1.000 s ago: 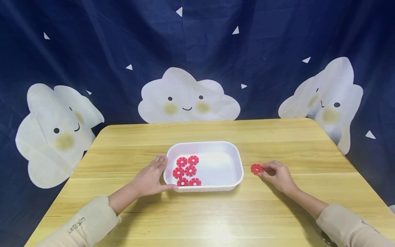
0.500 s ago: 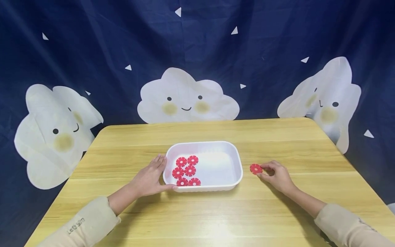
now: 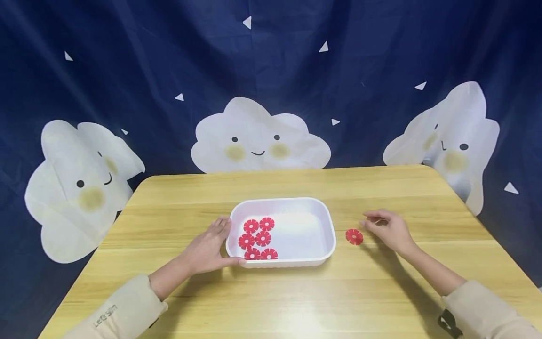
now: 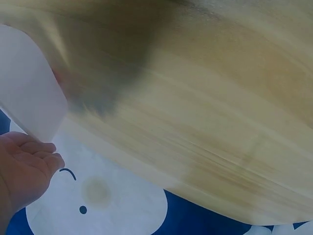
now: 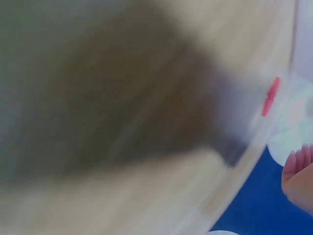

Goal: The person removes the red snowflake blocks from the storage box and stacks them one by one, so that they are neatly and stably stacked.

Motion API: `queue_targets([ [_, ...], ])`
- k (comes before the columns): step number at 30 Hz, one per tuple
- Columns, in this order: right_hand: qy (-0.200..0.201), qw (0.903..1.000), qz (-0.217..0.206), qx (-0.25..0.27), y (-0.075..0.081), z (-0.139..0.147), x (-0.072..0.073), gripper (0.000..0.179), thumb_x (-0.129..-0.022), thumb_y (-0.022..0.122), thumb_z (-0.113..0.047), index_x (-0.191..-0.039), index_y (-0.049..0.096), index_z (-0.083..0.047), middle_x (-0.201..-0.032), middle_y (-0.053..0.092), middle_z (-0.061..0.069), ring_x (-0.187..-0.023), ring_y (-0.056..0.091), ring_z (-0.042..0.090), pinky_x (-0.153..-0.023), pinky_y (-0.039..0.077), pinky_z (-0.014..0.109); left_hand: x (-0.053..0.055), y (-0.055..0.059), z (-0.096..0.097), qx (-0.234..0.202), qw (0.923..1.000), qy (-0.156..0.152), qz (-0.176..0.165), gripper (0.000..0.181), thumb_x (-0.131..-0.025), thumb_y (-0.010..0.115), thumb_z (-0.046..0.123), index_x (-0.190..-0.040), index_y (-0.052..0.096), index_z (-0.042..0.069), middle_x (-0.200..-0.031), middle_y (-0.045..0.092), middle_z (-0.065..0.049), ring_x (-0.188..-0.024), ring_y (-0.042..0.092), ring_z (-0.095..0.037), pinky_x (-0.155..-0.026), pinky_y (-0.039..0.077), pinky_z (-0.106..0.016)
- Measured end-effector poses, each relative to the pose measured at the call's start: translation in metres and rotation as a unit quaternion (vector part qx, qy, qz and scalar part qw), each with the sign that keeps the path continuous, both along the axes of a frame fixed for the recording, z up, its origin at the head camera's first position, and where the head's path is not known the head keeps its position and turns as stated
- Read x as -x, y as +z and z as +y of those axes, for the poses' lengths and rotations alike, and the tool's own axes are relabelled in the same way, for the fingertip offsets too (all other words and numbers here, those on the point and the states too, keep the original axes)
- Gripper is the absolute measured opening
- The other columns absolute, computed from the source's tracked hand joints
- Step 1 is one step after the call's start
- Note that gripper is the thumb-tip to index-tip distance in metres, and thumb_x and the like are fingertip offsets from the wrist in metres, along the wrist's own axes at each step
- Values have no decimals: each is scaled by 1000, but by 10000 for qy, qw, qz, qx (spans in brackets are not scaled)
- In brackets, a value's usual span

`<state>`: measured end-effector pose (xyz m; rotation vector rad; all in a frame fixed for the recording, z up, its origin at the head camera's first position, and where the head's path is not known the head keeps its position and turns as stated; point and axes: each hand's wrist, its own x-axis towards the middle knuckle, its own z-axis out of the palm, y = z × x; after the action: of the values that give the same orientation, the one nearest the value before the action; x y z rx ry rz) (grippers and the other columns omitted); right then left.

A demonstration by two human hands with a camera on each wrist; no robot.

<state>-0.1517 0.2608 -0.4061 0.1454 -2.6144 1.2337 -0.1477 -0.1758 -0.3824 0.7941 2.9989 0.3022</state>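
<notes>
A white rectangular tray (image 3: 296,262) stands mid-table in the head view. Several red notched plastic discs (image 3: 263,238), like snowflake building pieces, lie in its left half. My left hand (image 3: 207,249) rests on the tray's left end, fingers along the side and thumb at the near rim. In the left wrist view, the left hand's fingers (image 4: 41,154) touch the tray's outer wall (image 4: 29,83). One more red disc (image 3: 354,237) lies on the table right of the tray. My right hand (image 3: 391,231) hovers just right of that disc, holding nothing, thumb and fingers loosely bent.
The wooden table (image 3: 296,301) has rounded far corners. A dark blue curtain (image 3: 292,61) printed with white clouds (image 3: 258,127) hangs behind it. Beige sleeves (image 3: 127,306) cover both forearms.
My right hand has let go of the red disc and moved slightly up and right, leaving it on the table. The left hand stays at the tray. The head view has tilted slightly.
</notes>
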Motion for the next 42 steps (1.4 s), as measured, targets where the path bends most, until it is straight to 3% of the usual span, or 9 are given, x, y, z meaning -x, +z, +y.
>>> queue_targets([
  [8, 502, 9986, -49, 160, 17, -17, 9, 27, -82, 69, -12, -103, 66, 4, -98, 67, 21, -79, 54, -14, -70, 48, 10, 1, -2, 1, 24, 10000, -31, -52, 104, -72, 61, 66, -138, 35, -10, -145, 34, -25, -136, 30, -40, -102, 40, -51],
  [18, 764, 9957, -265, 449, 33, -42, 16, 29, -81, 71, -13, -104, 66, 4, -103, 66, 20, -82, 56, -10, -74, 51, 14, 5, -2, 2, -63, 10000, -72, -21, 104, -72, 62, 66, -138, 35, -9, -146, 32, -25, -137, 29, -39, -99, 42, -53],
  [22, 783, 9952, -260, 522, 35, -51, 18, 29, -79, 72, -12, -103, 66, 5, -103, 67, 19, -84, 57, -5, -74, 50, 14, 5, -2, 2, -65, 9999, -108, -13, 103, -72, 62, 66, -138, 35, -9, -146, 33, -25, -137, 29, -40, -99, 42, -53],
  [25, 804, 9953, -237, 485, 34, -58, 20, 30, -79, 72, -12, -102, 67, 5, -102, 67, 18, -87, 62, 7, -77, 51, 15, 6, -2, 2, -87, 9999, -146, -3, 103, -72, 62, 65, -138, 34, -10, -145, 33, -26, -136, 29, -40, -100, 41, -53],
  [30, 1031, 9927, -262, 567, 33, -73, 24, 30, -79, 72, -11, -104, 67, 6, -103, 67, 19, -93, 63, 26, -83, 54, 29, 6, -4, 3, -98, 9998, -158, 7, 103, -72, 63, 64, -138, 35, -10, -145, 34, -26, -136, 30, -40, -100, 42, -52],
  [35, 1181, 9902, -265, 703, 33, -89, 27, 30, -79, 72, -11, -104, 66, 5, -105, 66, 20, -98, 62, 30, -88, 52, 42, 7, -4, 3, -92, 9998, -162, -62, 103, -72, 63, 65, -138, 35, -10, -145, 34, -26, -136, 30, -40, -100, 41, -53],
  [42, 1369, 9873, -167, 789, 31, -115, 34, 27, -79, 72, -8, -101, 67, 6, -101, 67, 20, -93, 62, 28, -85, 53, 36, 2, -3, -3, -39, 9999, -119, -42, 104, -72, 63, 65, -137, 36, -11, -144, 35, -28, -135, 31, -42, -99, 42, -54],
])
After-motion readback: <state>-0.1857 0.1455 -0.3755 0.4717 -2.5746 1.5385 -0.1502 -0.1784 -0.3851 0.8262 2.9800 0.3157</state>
